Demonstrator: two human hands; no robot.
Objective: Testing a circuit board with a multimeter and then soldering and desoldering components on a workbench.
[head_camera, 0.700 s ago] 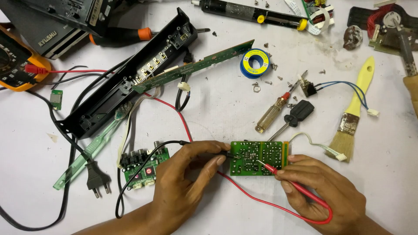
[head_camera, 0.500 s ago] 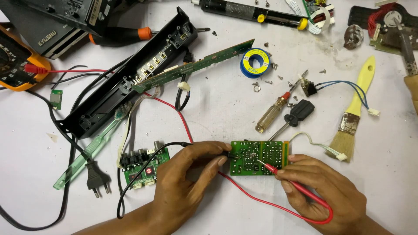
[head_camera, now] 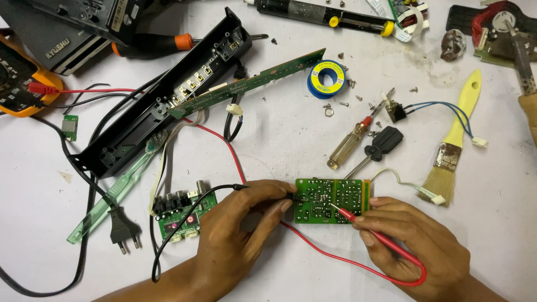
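Observation:
A small green circuit board lies on the white table near its front edge. My left hand pinches a black test probe against the board's left edge; its black lead loops back past my wrist. My right hand grips a red test probe like a pen, its metal tip touching the board's middle. The red lead curls around under my right hand. Both leads run up left to a yellow multimeter.
A second green board with jacks and a black mains plug lie left of my hand. A long black casing, a solder spool, two screwdrivers, loose screws and a yellow-handled brush lie behind.

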